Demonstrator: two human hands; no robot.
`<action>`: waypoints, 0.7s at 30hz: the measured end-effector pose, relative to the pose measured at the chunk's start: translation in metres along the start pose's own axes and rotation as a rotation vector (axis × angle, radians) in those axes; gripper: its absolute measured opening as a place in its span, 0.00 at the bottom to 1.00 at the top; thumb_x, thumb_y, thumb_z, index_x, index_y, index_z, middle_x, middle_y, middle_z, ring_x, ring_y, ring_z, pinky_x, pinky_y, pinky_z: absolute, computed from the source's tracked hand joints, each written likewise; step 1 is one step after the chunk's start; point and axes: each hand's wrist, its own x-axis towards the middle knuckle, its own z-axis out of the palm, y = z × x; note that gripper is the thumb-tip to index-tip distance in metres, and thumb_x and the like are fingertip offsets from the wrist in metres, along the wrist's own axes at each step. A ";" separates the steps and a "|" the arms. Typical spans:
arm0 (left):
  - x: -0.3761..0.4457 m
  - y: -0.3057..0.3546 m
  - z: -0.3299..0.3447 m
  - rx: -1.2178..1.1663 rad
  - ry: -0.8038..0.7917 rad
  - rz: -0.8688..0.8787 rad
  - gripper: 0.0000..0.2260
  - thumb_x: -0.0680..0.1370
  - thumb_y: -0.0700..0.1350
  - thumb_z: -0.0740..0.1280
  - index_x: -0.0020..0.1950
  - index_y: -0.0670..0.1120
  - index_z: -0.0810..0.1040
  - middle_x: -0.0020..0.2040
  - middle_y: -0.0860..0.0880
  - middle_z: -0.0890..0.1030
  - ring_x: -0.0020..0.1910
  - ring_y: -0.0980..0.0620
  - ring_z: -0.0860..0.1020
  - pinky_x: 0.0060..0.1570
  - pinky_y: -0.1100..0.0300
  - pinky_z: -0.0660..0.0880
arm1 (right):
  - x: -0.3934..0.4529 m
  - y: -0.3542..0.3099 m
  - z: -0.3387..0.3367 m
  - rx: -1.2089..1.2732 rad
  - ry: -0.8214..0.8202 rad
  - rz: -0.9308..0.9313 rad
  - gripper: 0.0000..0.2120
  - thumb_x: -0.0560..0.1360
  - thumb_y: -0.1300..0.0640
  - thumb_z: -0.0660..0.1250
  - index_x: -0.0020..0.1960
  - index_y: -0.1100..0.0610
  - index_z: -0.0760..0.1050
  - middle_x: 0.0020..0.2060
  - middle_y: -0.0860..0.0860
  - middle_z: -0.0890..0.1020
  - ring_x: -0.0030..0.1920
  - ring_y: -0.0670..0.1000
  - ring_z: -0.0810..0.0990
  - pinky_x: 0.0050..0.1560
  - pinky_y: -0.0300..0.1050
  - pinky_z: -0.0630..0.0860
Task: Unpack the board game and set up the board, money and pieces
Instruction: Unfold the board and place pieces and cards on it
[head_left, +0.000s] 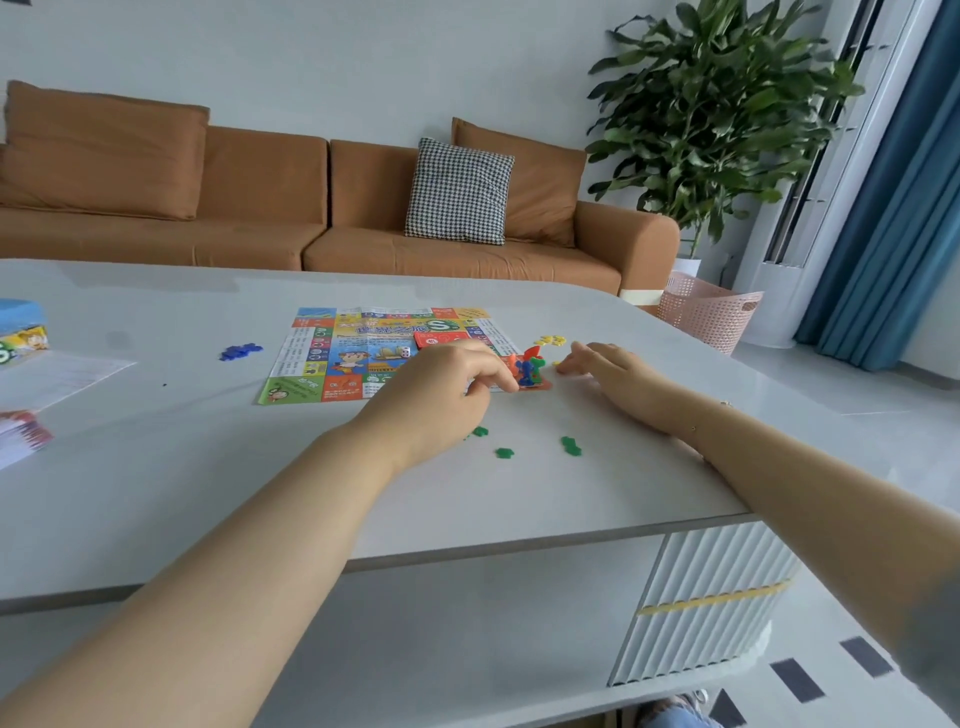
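A colourful paper game board (358, 353) lies flat on the grey table (208, 467), with a white die (404, 352) and a red card stack (441, 339) on it. At the board's near right corner stands a cluster of small orange, red, blue and green playing figures (529, 367). My left hand (447, 384) has its fingers curled beside the cluster and seems to pinch the orange figure. My right hand (605, 366) lies flat on the table, fingertips touching a small yellow piece (557, 364). More yellow pieces (551, 340) lie beyond, green pieces (570, 446) nearer me, blue pieces (240, 351) on the left.
The blue game box (21, 327) stands at the far left edge, with a paper sheet (57, 376) and a stack of play money (21, 434) near it. Behind the table are a brown sofa (311, 208), a pink basket (709, 312) and a potted plant (722, 114).
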 end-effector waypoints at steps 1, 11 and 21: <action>0.000 0.000 0.000 0.001 0.003 0.002 0.18 0.75 0.32 0.58 0.48 0.49 0.84 0.50 0.55 0.80 0.52 0.56 0.77 0.54 0.55 0.74 | 0.007 -0.001 -0.001 0.035 0.005 0.036 0.22 0.81 0.43 0.49 0.55 0.52 0.79 0.59 0.51 0.78 0.60 0.51 0.73 0.68 0.49 0.65; 0.002 -0.003 -0.001 0.015 0.000 -0.010 0.16 0.77 0.34 0.58 0.50 0.49 0.84 0.50 0.55 0.79 0.51 0.56 0.77 0.53 0.57 0.74 | 0.048 0.001 -0.004 0.280 0.319 0.096 0.24 0.81 0.50 0.52 0.36 0.54 0.81 0.45 0.59 0.84 0.42 0.53 0.78 0.58 0.54 0.74; 0.002 -0.005 -0.001 0.022 0.000 -0.006 0.17 0.77 0.34 0.58 0.49 0.49 0.84 0.49 0.54 0.80 0.50 0.54 0.77 0.52 0.53 0.74 | 0.009 0.000 -0.009 -0.035 0.400 0.080 0.25 0.81 0.50 0.52 0.38 0.57 0.83 0.38 0.53 0.83 0.45 0.56 0.79 0.50 0.45 0.73</action>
